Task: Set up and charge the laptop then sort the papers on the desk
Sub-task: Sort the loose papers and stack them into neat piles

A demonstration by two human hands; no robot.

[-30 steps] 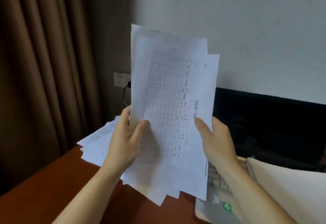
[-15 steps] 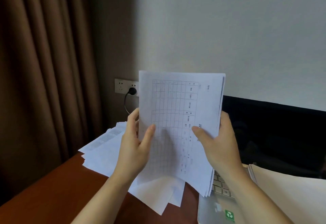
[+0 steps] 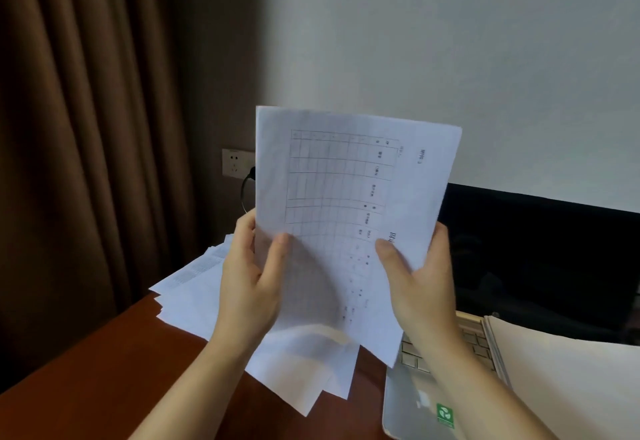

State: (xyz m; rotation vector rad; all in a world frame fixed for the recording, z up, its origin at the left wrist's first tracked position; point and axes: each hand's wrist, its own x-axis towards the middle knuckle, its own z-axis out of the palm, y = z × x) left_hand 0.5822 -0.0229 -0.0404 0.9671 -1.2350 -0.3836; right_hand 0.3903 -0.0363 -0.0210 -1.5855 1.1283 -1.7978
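I hold a squared-up stack of white sheets upright above the desk; its front sheet bears a printed table. My left hand grips the stack's left edge, thumb on the front. My right hand grips the right edge the same way. Under them a loose pile of papers lies fanned on the red-brown desk. The open silver laptop sits at the right, its dark screen behind. A black plug sits in the wall socket.
A second white stack lies over the right part of the laptop's keyboard. Brown curtains hang at the left, close to the desk's far corner. A pale wall rises behind the desk.
The uneven, fanned sheets in my hands have been squared into an even stack and lowered. Both hands kept their grip on its two sides.
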